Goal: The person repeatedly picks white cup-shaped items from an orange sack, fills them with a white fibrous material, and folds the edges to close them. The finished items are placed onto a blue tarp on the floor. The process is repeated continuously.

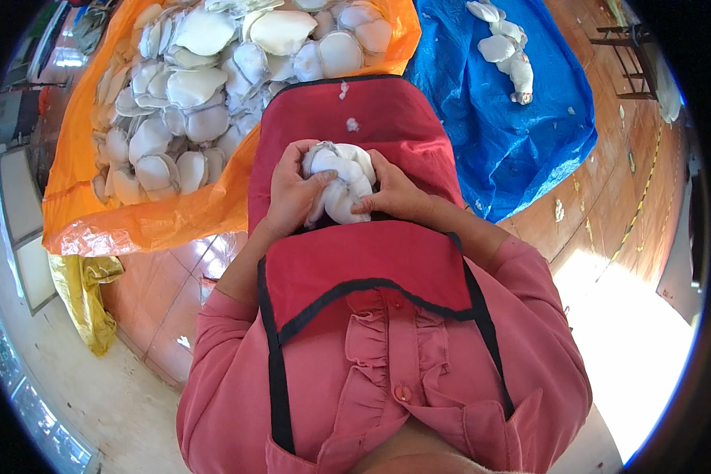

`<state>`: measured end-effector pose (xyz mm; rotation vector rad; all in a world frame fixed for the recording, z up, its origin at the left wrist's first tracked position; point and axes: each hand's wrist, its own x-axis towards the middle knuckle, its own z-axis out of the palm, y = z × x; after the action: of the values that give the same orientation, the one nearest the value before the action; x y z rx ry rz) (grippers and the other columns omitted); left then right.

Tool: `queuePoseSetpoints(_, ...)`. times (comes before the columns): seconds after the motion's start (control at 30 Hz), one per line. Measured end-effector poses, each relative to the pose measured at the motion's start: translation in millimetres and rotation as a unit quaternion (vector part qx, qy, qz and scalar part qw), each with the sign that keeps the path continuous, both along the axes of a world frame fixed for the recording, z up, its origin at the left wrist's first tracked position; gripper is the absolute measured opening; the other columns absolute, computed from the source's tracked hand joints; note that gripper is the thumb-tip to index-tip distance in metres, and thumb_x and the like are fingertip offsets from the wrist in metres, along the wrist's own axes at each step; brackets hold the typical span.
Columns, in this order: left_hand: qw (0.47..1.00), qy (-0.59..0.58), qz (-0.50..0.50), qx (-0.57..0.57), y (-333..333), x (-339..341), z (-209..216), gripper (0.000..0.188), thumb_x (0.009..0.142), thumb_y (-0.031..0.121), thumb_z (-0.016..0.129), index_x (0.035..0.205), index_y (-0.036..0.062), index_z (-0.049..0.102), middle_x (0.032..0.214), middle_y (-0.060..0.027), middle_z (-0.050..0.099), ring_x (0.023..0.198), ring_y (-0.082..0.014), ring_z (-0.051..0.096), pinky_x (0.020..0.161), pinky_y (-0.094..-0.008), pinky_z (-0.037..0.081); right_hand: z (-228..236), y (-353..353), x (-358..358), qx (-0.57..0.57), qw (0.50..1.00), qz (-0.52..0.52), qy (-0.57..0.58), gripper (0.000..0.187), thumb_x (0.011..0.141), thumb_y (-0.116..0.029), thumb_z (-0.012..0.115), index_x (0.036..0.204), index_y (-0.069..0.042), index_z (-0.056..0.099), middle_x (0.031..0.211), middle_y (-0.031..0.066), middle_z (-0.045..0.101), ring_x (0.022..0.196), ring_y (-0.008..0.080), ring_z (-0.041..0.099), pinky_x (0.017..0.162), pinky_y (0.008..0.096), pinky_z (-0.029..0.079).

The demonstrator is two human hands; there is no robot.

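Note:
A bundle of soft white padded cloth (341, 183), with a greyish edge at its upper left, is between my hands above my lap. My left hand (297, 183) wraps its left side, the thumb lying across the front. On the other side my right hand (395, 189) grips it, with the thumb pressed near the lower right. Both hands have their fingers curled round the bundle, and its underside is hidden. Beneath it spreads a red apron (292, 118) with black trim, bearing small tufts of white fluff (352, 125).
At the far left, an orange sheet (134, 225) holds a heap of white oval pads (203, 31). A blue sheet (498, 158) on the right bears several twisted white pieces (521, 75). A yellow bag (91, 308) lies on the tiled floor (154, 288); a dark rack (628, 59) stands far right.

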<state>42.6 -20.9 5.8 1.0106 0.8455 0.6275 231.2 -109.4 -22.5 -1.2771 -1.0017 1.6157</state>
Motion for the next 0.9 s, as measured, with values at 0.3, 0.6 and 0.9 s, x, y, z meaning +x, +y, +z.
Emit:
queuePoseSetpoints(0.3, 0.991, 0.037, -0.014, -0.131, 5, 2, 19, 0.044, 0.082, 0.0, 0.072, 0.121, 0.0016, 0.049, 0.11, -0.0083, 0.058, 0.103, -0.018, 0.058, 0.09, -0.0311, 0.05, 5, -4, -1, 0.002, 0.994, -0.026, -0.11, 0.077, 0.064, -0.035, 0.084, 0.123, 0.0, 0.049, 0.111, 0.0167, 0.061, 0.104, 0.0249, 0.06, 0.09, 0.0354, 0.048)
queuePoseSetpoints(0.6, 0.931, 0.095, -0.269, -0.227, 44, -23, 34, 0.055, 0.072, 0.004, 0.081, 0.119, -0.0015, 0.053, 0.109, -0.0101, 0.061, 0.101, -0.0201, 0.06, 0.09, -0.0333, 0.049, 17, 2, -3, 0.018, 0.994, 0.092, -0.055, 0.076, 0.065, -0.027, 0.081, 0.128, -0.001, 0.046, 0.115, 0.0124, 0.057, 0.108, 0.0213, 0.056, 0.094, 0.0345, 0.045)
queuePoseSetpoints(0.9, 0.899, 0.307, -0.29, 0.112, 32, -12, 38, 0.05, 0.063, 0.01, 0.082, 0.107, 0.0044, 0.058, 0.097, -0.0114, 0.065, 0.094, -0.0246, 0.063, 0.083, -0.0354, 0.049, 10, 4, -2, 0.013, 0.993, 0.089, -0.074, 0.073, 0.067, -0.025, 0.082, 0.126, -0.001, 0.047, 0.113, 0.0151, 0.062, 0.105, 0.0229, 0.06, 0.091, 0.0343, 0.047)
